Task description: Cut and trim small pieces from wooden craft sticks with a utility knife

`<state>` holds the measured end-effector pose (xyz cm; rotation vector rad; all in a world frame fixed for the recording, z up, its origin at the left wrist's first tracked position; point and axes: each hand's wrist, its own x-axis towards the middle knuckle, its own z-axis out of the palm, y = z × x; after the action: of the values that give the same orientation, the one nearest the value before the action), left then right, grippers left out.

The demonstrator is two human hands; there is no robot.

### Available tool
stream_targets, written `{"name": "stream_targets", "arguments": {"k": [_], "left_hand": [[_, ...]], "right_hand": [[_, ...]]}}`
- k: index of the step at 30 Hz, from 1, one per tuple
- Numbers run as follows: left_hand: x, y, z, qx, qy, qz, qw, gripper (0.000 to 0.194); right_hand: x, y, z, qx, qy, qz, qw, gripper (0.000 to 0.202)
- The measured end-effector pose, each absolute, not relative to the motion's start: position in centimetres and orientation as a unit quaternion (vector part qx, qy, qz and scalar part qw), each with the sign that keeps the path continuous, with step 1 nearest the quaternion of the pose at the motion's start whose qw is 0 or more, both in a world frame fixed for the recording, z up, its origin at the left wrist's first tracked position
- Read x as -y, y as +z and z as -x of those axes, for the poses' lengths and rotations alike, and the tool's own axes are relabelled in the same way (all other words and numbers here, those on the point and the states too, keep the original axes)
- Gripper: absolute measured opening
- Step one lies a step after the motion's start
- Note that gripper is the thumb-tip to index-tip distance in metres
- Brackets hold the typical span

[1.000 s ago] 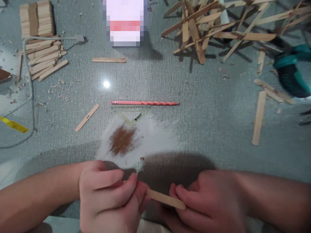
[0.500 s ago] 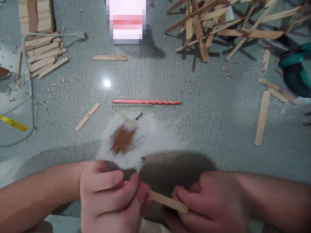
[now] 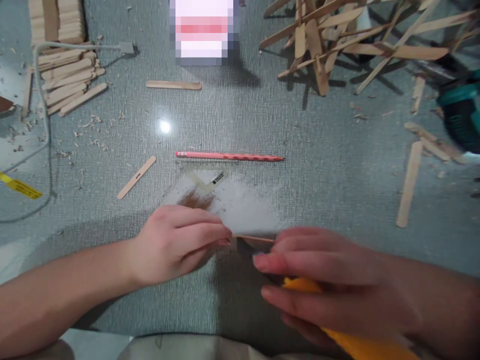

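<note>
My left hand (image 3: 183,245) pinches one end of a wooden craft stick (image 3: 253,238), which is seen nearly edge-on. The stick's other end runs to the fingers of my right hand (image 3: 326,280), slightly blurred. A tool with a yellow-orange handle (image 3: 360,342) sits in the right hand's grip. Its front part is mostly hidden by the fingers, and its exact kind does not show. Beyond the hands lies a patch of white powder (image 3: 247,205), with a brown dust pile (image 3: 197,200) partly covered by the left hand.
A pink pencil (image 3: 228,156) lies past a clear ruler-like piece (image 3: 204,186). Loose craft sticks (image 3: 137,177) are scattered about, with stacked sticks (image 3: 69,75) and a cable (image 3: 47,120) at left. At far right are a stick structure (image 3: 318,65) and a teal-black tool (image 3: 463,110).
Both hands have moved up and away from the body, over the powder's near edge. The stick has turned edge-on. A yellow-orange handle now shows in the right hand.
</note>
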<state>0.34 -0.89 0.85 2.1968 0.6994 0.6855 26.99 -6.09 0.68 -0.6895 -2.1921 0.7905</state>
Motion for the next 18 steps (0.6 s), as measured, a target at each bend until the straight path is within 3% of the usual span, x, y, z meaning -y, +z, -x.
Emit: {"name": "stream_targets", "arguments": {"k": [4,18], "left_hand": [[1.1,1.1,-0.8,-0.322,0.254,-0.813,0.413,0.009],[0.9,1.2,-0.9,-0.379,0.23,-0.781,0.44,0.006]], "right_hand": [[5.0,0.8,-27.2,0.822,0.363,0.284,0.335,0.009],[4.0,1.1,-27.5,0.845,0.345,0.267,0.31,0.016]]}}
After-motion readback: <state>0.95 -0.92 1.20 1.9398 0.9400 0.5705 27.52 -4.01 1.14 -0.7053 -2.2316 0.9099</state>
